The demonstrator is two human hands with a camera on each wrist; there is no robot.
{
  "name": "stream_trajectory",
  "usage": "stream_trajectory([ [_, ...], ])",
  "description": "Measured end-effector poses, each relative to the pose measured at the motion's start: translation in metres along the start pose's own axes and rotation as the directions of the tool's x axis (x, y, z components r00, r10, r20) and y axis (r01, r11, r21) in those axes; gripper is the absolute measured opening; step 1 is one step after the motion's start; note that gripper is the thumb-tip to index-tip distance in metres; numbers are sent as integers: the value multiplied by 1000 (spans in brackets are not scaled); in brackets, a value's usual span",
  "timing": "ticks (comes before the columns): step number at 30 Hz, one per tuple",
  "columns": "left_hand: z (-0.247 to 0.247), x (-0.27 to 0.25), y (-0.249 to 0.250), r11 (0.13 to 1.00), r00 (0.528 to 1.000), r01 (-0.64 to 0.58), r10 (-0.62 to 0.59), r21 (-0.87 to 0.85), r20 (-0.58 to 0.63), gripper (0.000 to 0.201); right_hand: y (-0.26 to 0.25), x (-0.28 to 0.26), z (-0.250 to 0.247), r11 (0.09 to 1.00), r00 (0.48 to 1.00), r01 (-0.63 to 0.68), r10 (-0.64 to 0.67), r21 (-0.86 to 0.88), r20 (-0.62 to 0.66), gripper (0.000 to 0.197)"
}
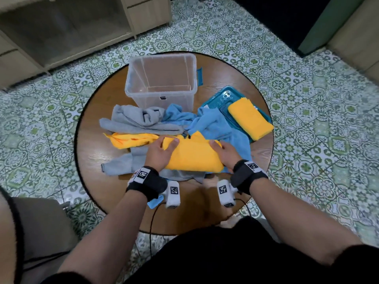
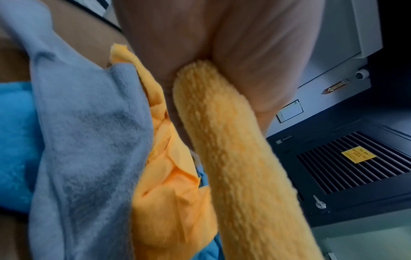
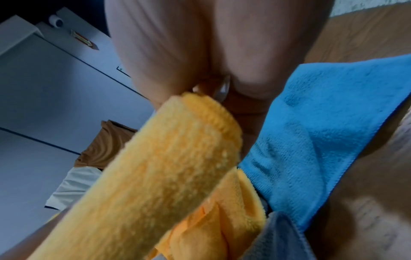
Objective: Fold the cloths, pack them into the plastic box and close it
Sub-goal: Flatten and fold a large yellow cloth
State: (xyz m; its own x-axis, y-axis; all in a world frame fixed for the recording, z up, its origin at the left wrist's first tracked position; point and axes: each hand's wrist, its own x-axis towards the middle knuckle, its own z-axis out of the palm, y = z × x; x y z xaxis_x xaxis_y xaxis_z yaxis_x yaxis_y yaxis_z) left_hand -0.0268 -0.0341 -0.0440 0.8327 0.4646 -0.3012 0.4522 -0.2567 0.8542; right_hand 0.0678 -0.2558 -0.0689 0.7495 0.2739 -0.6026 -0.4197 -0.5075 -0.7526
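Cloths lie heaped on the round wooden tabletop point(image 1: 96, 193), and both hands are clamped on one of them: the left hand point(image 1: 162, 149) and the right hand point(image 1: 224, 153) each pinch an end of a yellow cloth point(image 1: 192, 154), folded over into a thick band between them. In the wrist views the folded yellow edge point(image 2: 233, 158) runs out from the curled fingers on each side. Under it lie a grey cloth point(image 1: 121, 162) and a blue cloth point(image 1: 217, 124), with another grey cloth point(image 1: 135, 119) bunched behind. Beyond them stands the clear plastic box point(image 1: 162, 80), open and upright. To its right the teal lid point(image 1: 223, 98) lies flat, a folded yellow cloth point(image 1: 250, 119) resting on it.
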Motion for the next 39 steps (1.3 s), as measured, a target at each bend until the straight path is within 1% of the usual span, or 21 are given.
stream_trajectory([
  [2, 11, 6, -1, 1000, 998, -26, 27, -13, 64, 32, 4, -13, -8, 999, 998, 37, -37, 3, -55, 36],
  [3, 16, 4, 1, 1000, 995, -24, 25, -11, 96, 25, 10, -17, -13, 998, 997, 55, -56, -7, -60, 28],
  [4, 23, 6, -1, 1000, 992, -20, 21, -7, 126, 22, 17, -19, -20, 997, 995, 81, -82, -14, -57, 24],
  [6, 36, 9, 1, 1000, 988, -1, 2, -1, 154, 28, 26, -24, -38, 995, 995, 98, -99, -10, -34, 26],
  [8, 50, 16, 2, 1000, 985, 5, -10, 31, 174, 47, 31, -26, -54, 998, 998, 62, -62, 25, 5, 32],
  [9, 57, 19, 5, 999, 983, -2, -7, 51, 184, 54, 32, -25, -62, 997, 998, 44, -45, 58, 31, 30],
  [11, 73, 31, 15, 997, 978, -30, 13, 77, 206, 58, 33, -22, -79, 995, 998, 44, -49, 91, 48, 17],
  [13, 93, 49, 35, 994, 968, -45, 18, 103, 251, 52, 33, -13, -102, 994, 998, 67, -68, 85, 17, 26],
  [15, 115, 68, 59, 992, 954, -24, -15, 126, 298, 46, 36, 0, -129, 994, 996, 81, -78, 72, -46, 29],
  [18, 153, 102, 97, 996, 913, 90, -77, -13, 401, 52, 33, 24, -172, 992, 984, 107, -96, 71, -150, 36],
  [19, 166, 114, 108, 993, 902, 108, -79, -44, 425, 49, 33, 33, -185, 992, 981, 101, -88, 71, -173, 38],
  [20, 178, 125, 118, 994, 900, 104, -76, -42, 429, 43, 32, 41, -194, 992, 980, 98, -83, 73, -183, 37],
  [23, 212, 158, 141, 998, 934, 12, -31, 55, 355, 33, 31, 66, -215, 994, 969, 91, -76, 53, -233, 34],
  [26, 243, 184, 148, 987, 965, -67, 26, 149, 259, 32, 32, 91, -222, 997, 957, 65, -77, -52, -280, 34],
  [28, 260, 195, 149, 977, 972, -112, 70, 179, 223, 34, 33, 103, -221, 995, 953, 45, -71, -94, -296, 34],
  [30, 270, 202, 148, 970, 970, -145, 101, 193, 222, 30, 35, 111, -220, 991, 955, 31, -69, -134, -290, 29],
  [32, 279, 210, 142, 969, 963, -152, 101, 194, 249, 23, 38, 117, -220, 988, 958, 4, -47, -153, -284, 24],
  [34, 286, 215, 137, 969, 960, -150, 96, 196, 263, 20, 41, 120, -223, 983, 964, -28, -21, -182, -263, 28],
  [35, 289, 217, 134, 970, 961, -142, 88, 198, 261, 21, 42, 121, -224, 970, 968, -39, -22, -240, -250, 31],
  [37, 294, 221, 125, 960, 962, -147, 82, 240, 261, 28, 45, 123, -226, 898, 957, -34, -97, -438, -273, 33],
  [39, 298, 223, 116, 934, 966, -183, 114, 308, 231, 34, 45, 123, -226, 798, 911, 22, -263, -602, -316, 36],
])
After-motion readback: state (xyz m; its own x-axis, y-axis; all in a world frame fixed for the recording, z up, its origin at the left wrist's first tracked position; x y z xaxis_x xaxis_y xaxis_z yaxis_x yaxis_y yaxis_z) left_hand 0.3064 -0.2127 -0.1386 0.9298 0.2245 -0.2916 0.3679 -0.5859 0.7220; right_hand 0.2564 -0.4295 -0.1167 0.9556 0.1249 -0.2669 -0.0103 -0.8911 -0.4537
